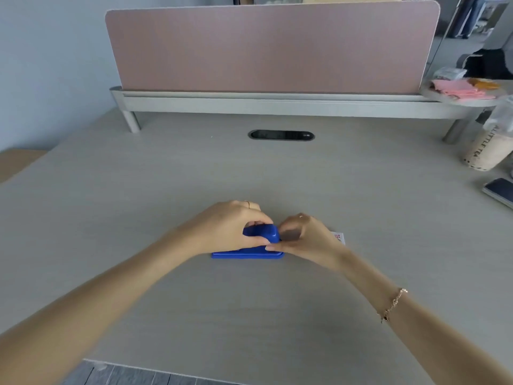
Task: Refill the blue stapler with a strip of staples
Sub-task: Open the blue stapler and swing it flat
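Left hand (226, 227) clamped over blue stapler (259, 245) top. Right hand (302, 237) pinching stapler's right end, contents unclear. Small white packet (339, 237), possibly staples, just right of stapler.

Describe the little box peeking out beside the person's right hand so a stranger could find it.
Start at the pale wooden desk and find the blue stapler both hands grip at its middle. Just right of the right hand, a small white box lies flat, mostly hidden. Its red printing sets it apart.
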{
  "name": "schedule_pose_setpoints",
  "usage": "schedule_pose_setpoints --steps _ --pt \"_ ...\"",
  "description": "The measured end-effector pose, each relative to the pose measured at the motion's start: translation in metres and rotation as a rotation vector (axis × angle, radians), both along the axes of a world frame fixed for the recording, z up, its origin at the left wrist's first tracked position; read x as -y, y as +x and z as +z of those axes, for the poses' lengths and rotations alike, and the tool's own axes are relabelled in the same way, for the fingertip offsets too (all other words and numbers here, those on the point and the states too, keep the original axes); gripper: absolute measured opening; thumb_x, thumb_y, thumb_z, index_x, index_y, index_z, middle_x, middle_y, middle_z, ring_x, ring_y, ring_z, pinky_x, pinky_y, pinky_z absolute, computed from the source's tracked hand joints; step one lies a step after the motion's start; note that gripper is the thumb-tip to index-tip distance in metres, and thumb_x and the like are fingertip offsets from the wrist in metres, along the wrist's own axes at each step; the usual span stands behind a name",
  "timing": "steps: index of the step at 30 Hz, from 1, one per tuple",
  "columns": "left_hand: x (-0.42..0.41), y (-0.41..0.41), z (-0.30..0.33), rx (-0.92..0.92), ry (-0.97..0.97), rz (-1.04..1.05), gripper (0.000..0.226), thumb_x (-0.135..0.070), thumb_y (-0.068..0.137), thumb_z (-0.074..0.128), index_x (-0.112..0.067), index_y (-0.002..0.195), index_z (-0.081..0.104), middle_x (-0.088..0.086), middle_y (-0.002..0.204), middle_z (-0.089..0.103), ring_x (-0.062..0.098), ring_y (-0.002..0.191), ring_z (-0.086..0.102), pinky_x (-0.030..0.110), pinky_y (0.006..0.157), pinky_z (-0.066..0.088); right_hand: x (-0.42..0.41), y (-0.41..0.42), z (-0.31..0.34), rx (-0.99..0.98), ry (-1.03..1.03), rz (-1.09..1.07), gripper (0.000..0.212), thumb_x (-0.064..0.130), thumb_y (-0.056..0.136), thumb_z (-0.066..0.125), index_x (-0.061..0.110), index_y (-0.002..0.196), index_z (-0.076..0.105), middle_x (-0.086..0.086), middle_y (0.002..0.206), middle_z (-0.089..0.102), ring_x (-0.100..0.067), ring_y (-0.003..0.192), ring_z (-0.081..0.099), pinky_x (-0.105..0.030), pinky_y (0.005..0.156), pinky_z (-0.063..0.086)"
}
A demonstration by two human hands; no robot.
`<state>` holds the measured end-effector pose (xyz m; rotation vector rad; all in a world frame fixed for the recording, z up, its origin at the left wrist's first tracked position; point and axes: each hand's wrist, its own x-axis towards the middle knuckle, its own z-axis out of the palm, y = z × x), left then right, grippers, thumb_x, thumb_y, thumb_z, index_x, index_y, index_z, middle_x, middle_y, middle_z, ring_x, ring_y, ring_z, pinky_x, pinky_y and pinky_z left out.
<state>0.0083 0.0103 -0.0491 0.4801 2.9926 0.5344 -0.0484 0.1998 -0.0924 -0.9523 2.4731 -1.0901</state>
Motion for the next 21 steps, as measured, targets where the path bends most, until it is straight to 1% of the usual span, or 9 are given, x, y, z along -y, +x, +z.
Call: schedule_pose_setpoints --steps 2,4,6,9,11,15,18,19,21 --pt "-0.001 0.001 0.003 0.000 -0.010 -0.006 0.022 -0.042 0.086 0.061 -0.035 0.106 0.066 -0.009 0.092 0.061 0.007 0.078 0.052 0.028 0.070 0.047 0.000 0.000 0.001 0.027 -0.002 -0.023 0.021 0.043 0.071 0.072 0.025 0.064 0.064 -0.001 0.068 0.064 -0.010 0.063 0.051 -0.020 0.061 0.035" --pt "-0.001 0.003 0.004 0.005 -0.007 -0.010 0.022 -0.042 0.087 0.060 -0.033 0.106 0.066 -0.008 0.092 0.060 0.008 0.077 0.052 0.030 0.071 0.047 0.000 0.001 0.001 0.033 -0.006 -0.040 0.017 0.042 0.070 0.073 0.029 0.064 0.065 0.000 0.071 0.066 -0.009 0.069 0.054 -0.018 0.061 0.039" --pt "-0.001 0.003 0.005 0.008 -0.007 -0.006 0.023 -0.041 0.088 0.059 -0.032 0.109 0.064 -0.011 0.093 0.057 0.007 0.076 0.050 0.029 0.071 0.045 0.000 0.002 0.002 0.027 -0.005 -0.038 0.016 0.040 0.071 0.073 0.034 0.061 0.063 0.006 0.068 0.065 -0.004 0.069 0.053 -0.012 0.059 0.037" --pt "-0.001 0.004 0.002 -0.004 -0.027 -0.005 0.025 -0.039 0.090 0.056 -0.032 0.114 0.060 -0.016 0.095 0.052 0.006 0.077 0.048 0.023 0.069 0.037 0.000 0.001 0.000 0.014 -0.009 -0.036 0.017 0.041 0.072 0.072 0.039 0.059 0.061 0.016 0.062 0.062 0.000 0.070 0.053 -0.009 0.059 0.038" --pt "-0.002 0.004 0.002 -0.009 -0.035 0.003 0.026 -0.039 0.091 0.055 -0.032 0.116 0.058 -0.016 0.098 0.052 0.007 0.080 0.049 0.023 0.070 0.036 0.000 0.001 -0.002 -0.006 -0.013 -0.028 0.015 0.041 0.073 0.072 0.039 0.061 0.063 0.024 0.059 0.060 0.003 0.071 0.053 -0.008 0.060 0.038" --pt "0.000 0.004 0.013 -0.027 -0.021 0.021 0.026 -0.036 0.093 0.054 -0.029 0.118 0.056 -0.012 0.100 0.052 0.007 0.080 0.050 0.025 0.075 0.041 -0.001 -0.001 -0.005 -0.078 -0.029 -0.031 0.009 0.039 0.075 0.070 0.031 0.077 0.066 0.024 0.066 0.060 -0.003 0.085 0.052 -0.016 0.070 0.035" --pt "0.001 0.007 0.019 -0.002 -0.023 0.017 0.038 -0.034 0.095 0.053 -0.028 0.132 0.047 -0.014 0.109 0.048 0.002 0.092 0.050 0.022 0.085 0.041 0.000 0.000 -0.006 -0.180 -0.012 -0.031 0.012 0.035 0.077 0.069 0.030 0.087 0.066 0.024 0.075 0.057 -0.010 0.086 0.050 -0.022 0.077 0.034" --pt "0.001 0.007 0.020 0.007 -0.036 0.013 0.041 -0.034 0.096 0.051 -0.028 0.135 0.044 -0.013 0.113 0.048 0.004 0.096 0.051 0.023 0.088 0.042 0.000 0.001 -0.006 -0.203 -0.009 -0.032 0.013 0.035 0.077 0.069 0.030 0.089 0.066 0.023 0.076 0.057 -0.010 0.085 0.049 -0.023 0.079 0.034" --pt "0.001 0.008 0.021 0.023 -0.043 0.007 0.038 -0.036 0.096 0.049 -0.029 0.134 0.045 -0.010 0.116 0.048 0.011 0.097 0.055 0.032 0.091 0.045 0.001 0.002 -0.007 -0.246 0.003 -0.031 0.015 0.035 0.078 0.067 0.031 0.093 0.065 0.021 0.077 0.057 -0.010 0.083 0.048 -0.025 0.083 0.034"
